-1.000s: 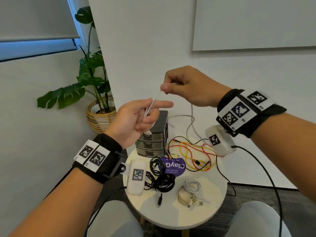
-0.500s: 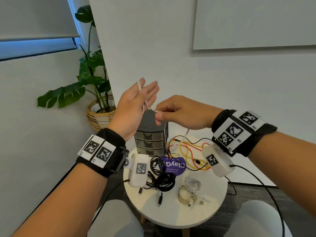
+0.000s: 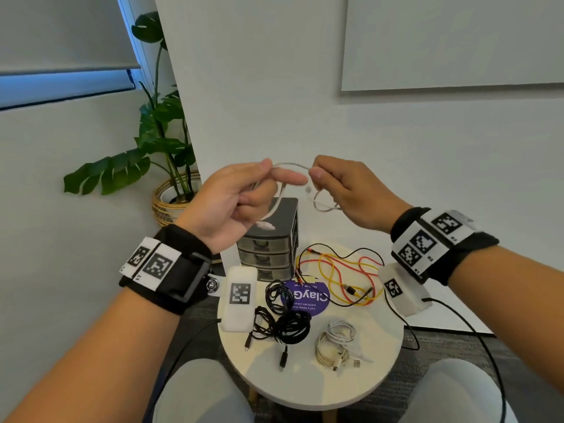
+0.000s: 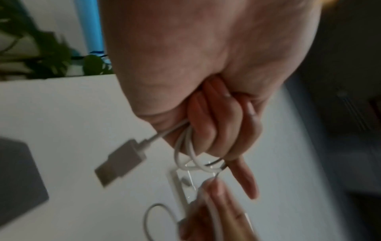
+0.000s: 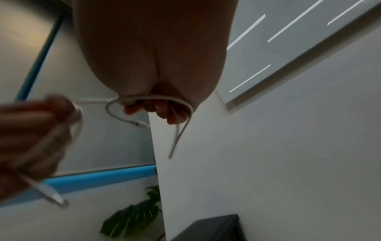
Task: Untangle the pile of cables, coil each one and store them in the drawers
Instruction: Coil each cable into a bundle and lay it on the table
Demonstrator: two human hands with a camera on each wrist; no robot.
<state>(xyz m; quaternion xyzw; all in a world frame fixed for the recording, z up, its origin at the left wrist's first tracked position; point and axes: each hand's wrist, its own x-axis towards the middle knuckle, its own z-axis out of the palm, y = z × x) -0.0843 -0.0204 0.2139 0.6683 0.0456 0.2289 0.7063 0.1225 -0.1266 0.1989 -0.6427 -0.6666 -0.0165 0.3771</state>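
Both hands hold one thin white cable (image 3: 291,165) in the air above the grey three-drawer unit (image 3: 268,251). My left hand (image 3: 244,193) grips loops of it, fingers curled round the strands (image 4: 185,146), and its USB plug (image 4: 121,159) hangs free below the palm. My right hand (image 3: 341,184) pinches the cable's other end, with a small loop and the slim connector (image 5: 140,124) dangling under the fingers. On the round table (image 3: 378,380) lie a black cable bundle (image 3: 287,325), a coiled white cable pair (image 3: 335,343) and a red, yellow and black wire tangle (image 3: 341,276).
A purple round sticker (image 3: 308,297) lies on the table in front of the drawers, which are all closed. A potted plant in a wicker basket (image 3: 171,196) stands at the back left by the wall. My knees flank the table's near edge.
The hands rose and drew level, the left now curled round wrapped loops instead of held flat. The cable's long trailing part has been gathered off the table; only a short end hangs from the right hand.
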